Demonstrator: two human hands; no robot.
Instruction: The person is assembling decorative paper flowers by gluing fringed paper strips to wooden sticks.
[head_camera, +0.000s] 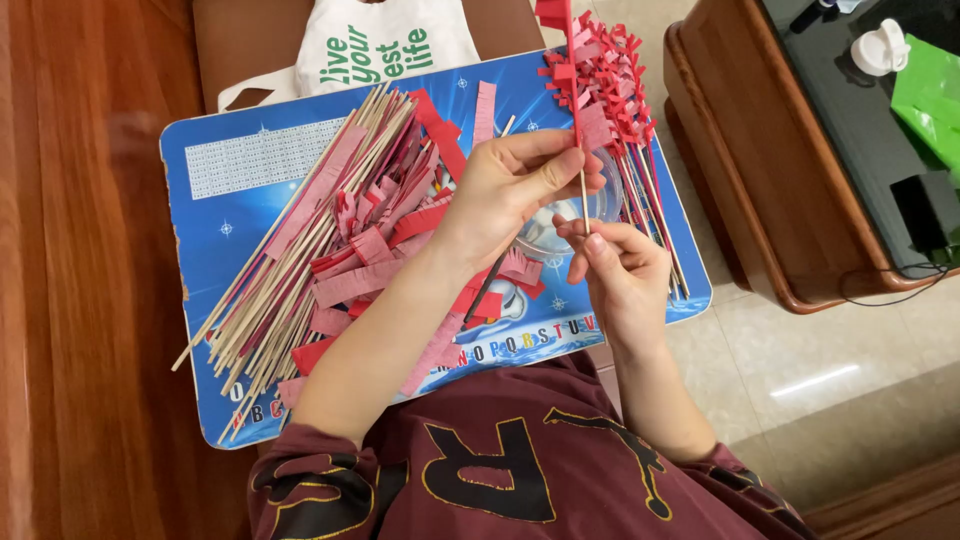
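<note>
We sit over a blue lap board (230, 215) with a printed border, resting on our knees between a reddish wooden surface (80, 300) on our left and a pale tiled floor (800, 370) on our right.

Nearest to us are the sleeves of our dark maroon top (500, 480). Just beyond, our right hand (622, 272) pinches the bare lower end of one thin wooden stick (583, 195) between thumb and curled fingers. Our left hand (510, 185) closes its thumb and fingertips on the same stick higher up, where red fringed paper (575, 60) is wound around it. So the one stick stands nearly upright over the middle of the board, held by both hands.

Under our left forearm lies a loose heap of red and pink fringed paper strips (380, 250), too many and too tangled to count. Left of it, a bundle of bare wooden sticks (280, 280), several dozen at least, fans across the board and overhangs its near edge. At the board's far right corner lies a pile of finished sticks (620, 90) wrapped in red fringe; we cannot count them.

Beyond the board lies one white cloth bag (390, 45) with green lettering. To the far right stands one dark wooden table (760, 150) carrying a white cap-like object (880, 48), a green bag (930, 95) and a black box (925, 210).
</note>
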